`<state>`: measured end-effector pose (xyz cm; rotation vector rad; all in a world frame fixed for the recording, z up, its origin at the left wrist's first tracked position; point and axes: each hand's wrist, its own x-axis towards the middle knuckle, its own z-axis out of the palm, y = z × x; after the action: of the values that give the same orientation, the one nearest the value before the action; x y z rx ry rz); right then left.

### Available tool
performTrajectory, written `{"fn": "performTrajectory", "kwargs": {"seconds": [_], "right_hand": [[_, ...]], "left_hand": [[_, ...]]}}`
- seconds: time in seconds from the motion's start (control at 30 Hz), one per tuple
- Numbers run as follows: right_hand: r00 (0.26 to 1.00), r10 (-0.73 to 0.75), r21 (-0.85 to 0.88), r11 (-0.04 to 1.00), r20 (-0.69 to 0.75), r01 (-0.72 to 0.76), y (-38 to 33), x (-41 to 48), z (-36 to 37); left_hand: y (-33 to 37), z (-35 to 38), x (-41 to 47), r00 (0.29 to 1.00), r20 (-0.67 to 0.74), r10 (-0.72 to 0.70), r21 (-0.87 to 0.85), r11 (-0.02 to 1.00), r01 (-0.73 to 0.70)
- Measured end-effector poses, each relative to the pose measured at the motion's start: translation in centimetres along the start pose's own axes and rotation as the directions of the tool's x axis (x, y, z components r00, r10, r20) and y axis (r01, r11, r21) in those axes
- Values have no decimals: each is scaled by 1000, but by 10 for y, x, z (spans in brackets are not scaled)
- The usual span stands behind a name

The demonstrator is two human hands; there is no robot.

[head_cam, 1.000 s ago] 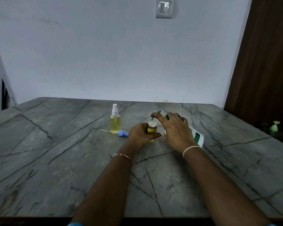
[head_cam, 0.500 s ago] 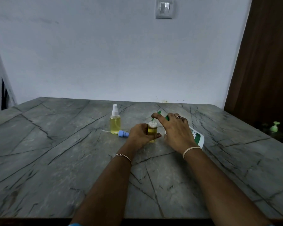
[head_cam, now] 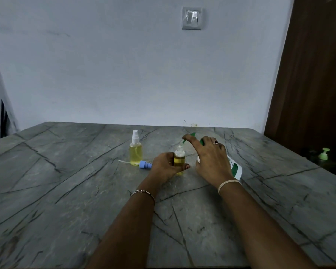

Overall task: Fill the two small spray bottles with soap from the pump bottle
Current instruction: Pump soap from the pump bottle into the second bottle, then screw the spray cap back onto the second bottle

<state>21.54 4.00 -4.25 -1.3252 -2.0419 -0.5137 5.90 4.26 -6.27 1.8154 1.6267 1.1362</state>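
Head view: left hand [head_cam: 166, 165], fingers [head_cam: 185, 167] wrapped round the uncapped small bottle [head_cam: 179, 159], which stands upright on the desk [head_cam: 66, 191] toward the far edge and is part full of yellow liquid. Right hand [head_cam: 209, 158] grasps the tilted pump bottle [head_cam: 235, 167] just beside it, forefinger on the green nozzle [head_cam: 192, 135] above the open neck. Capped spray bottle [head_cam: 135, 152] stands to the left; blue cap [head_cam: 145, 164] lies between.

I see the left hand [head_cam: 164, 165] gripping a small open clear bottle of yellow liquid [head_cam: 179, 159] on the grey marble table [head_cam: 66, 191]; the right hand [head_cam: 211, 160] holds a tilted white-and-green pump bottle [head_cam: 235, 168].
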Motion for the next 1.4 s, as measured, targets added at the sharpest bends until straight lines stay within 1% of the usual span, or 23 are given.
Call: {"fn": "performTrajectory", "kwargs": {"seconds": [0.17, 0.3, 0.47, 0.6, 0.7, 0.77, 0.83, 0.93, 1.07, 1.23, 1.4], "right_hand": [[996, 27, 74, 997, -83, -21, 2, 1, 0], [986, 43, 217, 976, -162, -7, 3, 4, 0], [960, 157, 415, 909, -233, -48, 7, 3, 2], [913, 292, 545, 833, -285, -96, 10, 3, 2], [878, 390, 605, 780, -277, -156, 14, 5, 2], [862, 430, 647, 743, -268, -169, 15, 5, 1], [858, 443, 671, 722, -259, -170, 17, 5, 1], [849, 476, 699, 687, -229, -197, 18, 5, 2], [834, 517, 732, 642, -193, -229, 21, 4, 3], [830, 536, 759, 601, -151, -250, 25, 3, 6], [823, 547, 778, 580, -153, -241, 26, 3, 8]], "left_hand": [[0, 0, 1, 1000, -6, 5, 6, 1000, -5], [-1, 1, 2, 1000, -5, 2, 10, 1000, -2], [-3, 3, 2, 1000, -6, -9, -31, 999, 9], [-7, 5, 5, 1000, -8, -4, -47, 999, 3], [-8, 6, 6, 1000, -4, 13, -49, 999, -13], [-9, 6, 6, 1000, -6, 19, -51, 999, -19], [-10, 6, 6, 1000, -12, 17, -45, 999, -17], [-13, 8, 6, 1000, -24, 9, -112, 994, -11], [-13, 8, 6, 1000, -27, 6, -133, 991, -9], [-12, 7, 5, 998, -59, 4, -134, 991, -11], [-10, 6, 4, 998, -64, 18, -118, 993, -25]]}}
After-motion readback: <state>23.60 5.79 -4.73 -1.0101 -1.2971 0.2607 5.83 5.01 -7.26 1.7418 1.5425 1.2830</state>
